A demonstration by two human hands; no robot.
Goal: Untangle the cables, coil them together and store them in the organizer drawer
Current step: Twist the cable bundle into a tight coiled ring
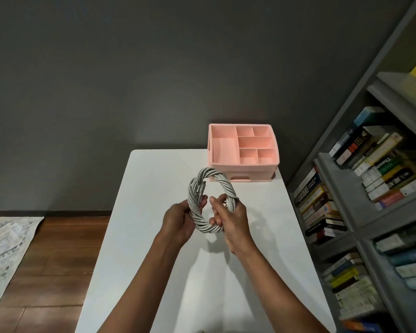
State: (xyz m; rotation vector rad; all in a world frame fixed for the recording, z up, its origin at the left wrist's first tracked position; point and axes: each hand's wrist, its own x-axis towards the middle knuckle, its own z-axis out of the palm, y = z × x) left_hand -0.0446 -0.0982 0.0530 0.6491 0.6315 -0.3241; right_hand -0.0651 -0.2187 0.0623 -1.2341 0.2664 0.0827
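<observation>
Cable coil [194, 195], long axis toward organizer [243, 168]

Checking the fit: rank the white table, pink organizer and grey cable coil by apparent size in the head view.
Largest: white table.
Then pink organizer and grey cable coil: nearly alike; the coil is nearer the camera, so unranked.

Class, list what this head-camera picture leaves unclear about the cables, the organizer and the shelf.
- Head view: number of cables in the cable coil; strands too fine to count.
- Coil sections under the left hand and right hand; fingers cover them.
- Inside of the drawer of the pink organizer; only its front shows.
- Titles of books; mostly blurred.
</observation>
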